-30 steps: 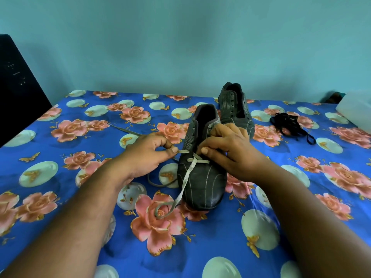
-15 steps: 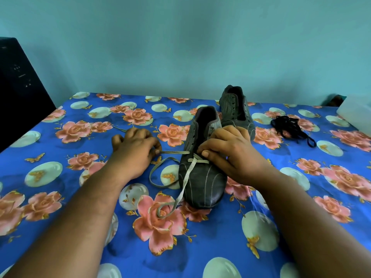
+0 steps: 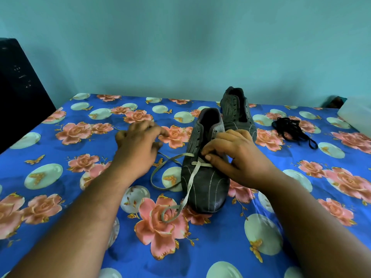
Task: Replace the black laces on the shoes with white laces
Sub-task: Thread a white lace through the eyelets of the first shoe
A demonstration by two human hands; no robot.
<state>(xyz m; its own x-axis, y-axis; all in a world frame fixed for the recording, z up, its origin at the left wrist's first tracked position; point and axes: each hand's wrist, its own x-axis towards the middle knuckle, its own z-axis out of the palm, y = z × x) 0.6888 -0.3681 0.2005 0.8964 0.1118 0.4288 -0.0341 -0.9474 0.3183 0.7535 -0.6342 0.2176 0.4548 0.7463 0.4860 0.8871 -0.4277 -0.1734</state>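
Two dark grey striped shoes stand on the floral blue cloth (image 3: 210, 249). My right hand (image 3: 239, 159) grips the upper of the near shoe (image 3: 204, 189), with its thumb and forefinger at the eyelets. A white lace (image 3: 190, 180) is threaded through the lowest eyelets. One end trails off the toe onto the cloth, and the other loops left and runs under my left hand (image 3: 136, 151). That hand hovers left of the shoe, blurred, and its hold on the lace is unclear. The far shoe (image 3: 236, 109) has no lace. The black laces (image 3: 289, 127) lie bunched to the right.
A black panel (image 3: 18, 87) stands at the left edge of the cloth. A white container (image 3: 357, 115) sits at the far right by the teal wall. The cloth's far edge meets the wall just behind the far shoe.
My left hand has moved left and away from the shoe's eyelets, drawing the lace end out with it. The right hand has stayed on the shoe.
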